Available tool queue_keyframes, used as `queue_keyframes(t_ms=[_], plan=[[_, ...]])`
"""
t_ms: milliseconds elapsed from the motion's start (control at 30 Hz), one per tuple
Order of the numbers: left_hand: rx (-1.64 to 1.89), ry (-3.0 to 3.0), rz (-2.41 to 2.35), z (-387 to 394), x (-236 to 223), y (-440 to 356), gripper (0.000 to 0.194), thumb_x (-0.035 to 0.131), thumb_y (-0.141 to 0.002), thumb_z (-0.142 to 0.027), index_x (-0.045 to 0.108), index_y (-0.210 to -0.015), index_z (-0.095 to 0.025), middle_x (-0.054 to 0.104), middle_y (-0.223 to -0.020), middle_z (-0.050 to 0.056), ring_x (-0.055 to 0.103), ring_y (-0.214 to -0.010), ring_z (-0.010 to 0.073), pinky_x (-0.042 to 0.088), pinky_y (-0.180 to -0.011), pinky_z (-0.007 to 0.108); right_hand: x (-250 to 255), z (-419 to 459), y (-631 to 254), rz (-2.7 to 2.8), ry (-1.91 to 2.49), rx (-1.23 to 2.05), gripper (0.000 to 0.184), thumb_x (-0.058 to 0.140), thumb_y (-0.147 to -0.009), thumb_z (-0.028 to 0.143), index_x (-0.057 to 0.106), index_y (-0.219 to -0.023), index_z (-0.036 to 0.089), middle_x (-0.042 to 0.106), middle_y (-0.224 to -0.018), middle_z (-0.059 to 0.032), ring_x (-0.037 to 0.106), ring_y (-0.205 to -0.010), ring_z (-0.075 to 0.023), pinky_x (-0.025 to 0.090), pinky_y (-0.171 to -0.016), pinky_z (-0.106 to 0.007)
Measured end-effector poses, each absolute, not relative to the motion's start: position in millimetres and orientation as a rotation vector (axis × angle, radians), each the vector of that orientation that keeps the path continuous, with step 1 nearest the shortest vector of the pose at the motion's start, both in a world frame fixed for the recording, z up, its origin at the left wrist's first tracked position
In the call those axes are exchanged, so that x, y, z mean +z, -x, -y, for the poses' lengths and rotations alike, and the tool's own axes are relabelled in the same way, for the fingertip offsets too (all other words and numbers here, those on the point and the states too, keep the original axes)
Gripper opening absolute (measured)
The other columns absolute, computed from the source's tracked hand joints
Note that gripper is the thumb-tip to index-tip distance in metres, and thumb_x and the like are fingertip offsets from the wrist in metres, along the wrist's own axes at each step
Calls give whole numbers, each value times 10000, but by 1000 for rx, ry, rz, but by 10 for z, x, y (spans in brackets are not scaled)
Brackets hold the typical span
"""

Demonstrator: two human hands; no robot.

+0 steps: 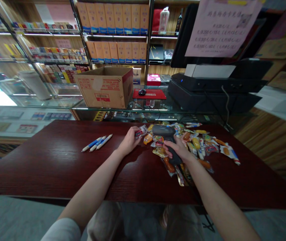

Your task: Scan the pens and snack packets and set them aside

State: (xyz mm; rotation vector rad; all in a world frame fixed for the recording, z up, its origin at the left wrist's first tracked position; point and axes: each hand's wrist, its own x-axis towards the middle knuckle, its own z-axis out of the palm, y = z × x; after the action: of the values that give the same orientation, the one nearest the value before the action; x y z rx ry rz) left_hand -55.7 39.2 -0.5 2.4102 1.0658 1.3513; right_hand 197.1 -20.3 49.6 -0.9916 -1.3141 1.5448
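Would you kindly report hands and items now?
Right hand grips dark handheld scanner. Left hand holds small red-and-white snack packet. Packets heaped beneath scanner.

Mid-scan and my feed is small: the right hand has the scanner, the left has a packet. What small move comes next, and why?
Probably bring the two together: swing the scanner head left toward the snack packet at the left hand. The right hand holds the scanner over the snack pile, beside that packet rather than pointed at it.

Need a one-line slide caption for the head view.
Right hand holds barcode scanner over snack packets; left hand grips one packet.
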Motion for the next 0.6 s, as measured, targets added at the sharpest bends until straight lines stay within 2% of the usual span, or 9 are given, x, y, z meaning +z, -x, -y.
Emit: queue_keyframes(t_ms=[267, 600], plan=[[1297, -2348, -1100, -412, -54, 560, 369, 595, -859, -222, 437, -1191, -200, 521, -1248, 128, 546, -1186, 222, 469, -1023, 397, 491, 204, -1977, 1329, 1014, 1547, 369, 729, -735, 457, 467, -747, 198, 490, -533, 79, 389, -339, -47, 332, -330, -186], [1278, -2399, -1058, -405, -33, 564, 354, 583, -875, -244, 433, -1194, -203, 529, -1231, 135, 547, -1170, 225, 462, -1028, 422, 452, 175, -1985, 1307, 1021, 1545, 351, 733, -707, 428, 471, -772, 204, 502, -527, 76, 395, -331, -56, 322, -327, -192]])
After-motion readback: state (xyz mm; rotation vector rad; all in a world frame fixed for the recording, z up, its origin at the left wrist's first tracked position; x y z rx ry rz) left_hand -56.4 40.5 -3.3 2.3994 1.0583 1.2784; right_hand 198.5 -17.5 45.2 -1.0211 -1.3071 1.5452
